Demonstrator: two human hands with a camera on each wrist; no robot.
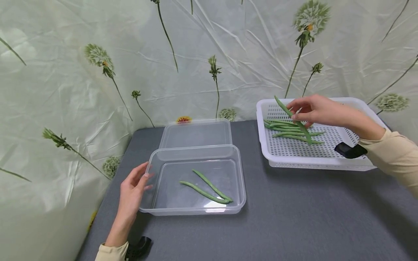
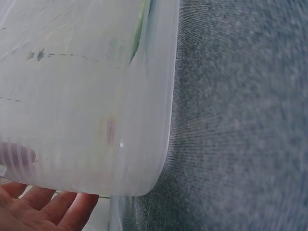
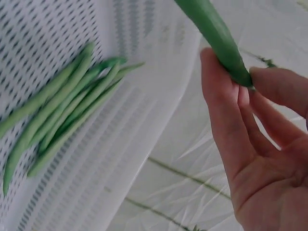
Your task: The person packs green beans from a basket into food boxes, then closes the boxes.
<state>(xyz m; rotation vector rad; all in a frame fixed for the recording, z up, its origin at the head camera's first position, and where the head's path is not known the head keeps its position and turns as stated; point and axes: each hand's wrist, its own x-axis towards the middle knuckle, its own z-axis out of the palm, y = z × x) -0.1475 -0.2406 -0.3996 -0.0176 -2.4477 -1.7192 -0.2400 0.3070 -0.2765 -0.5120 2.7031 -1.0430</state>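
Note:
My right hand point(image 1: 315, 110) is over the white basket point(image 1: 266, 145), pinching a green bean point(image 1: 282, 106) between thumb and fingers. In the right wrist view the bean point(image 3: 216, 36) slants up and left from the fingertips. Several more green beans point(image 3: 62, 106) lie bunched on the basket's perforated floor. My left hand point(image 1: 132, 192) grips the left end of the clear plastic container point(image 1: 242, 174), its thumb at the rim. Two green beans point(image 1: 204, 192) rest inside that container, their right ends together. In the left wrist view the fingers point(image 2: 79, 211) lie along the container's end wall.
Behind the container lies a clear flat lid point(image 1: 197, 132) on the grey tabletop point(image 1: 277, 217). A flower-printed sheet point(image 1: 196, 90) rises behind the table and along its left side. Both wrists carry a small black device point(image 1: 351, 150).

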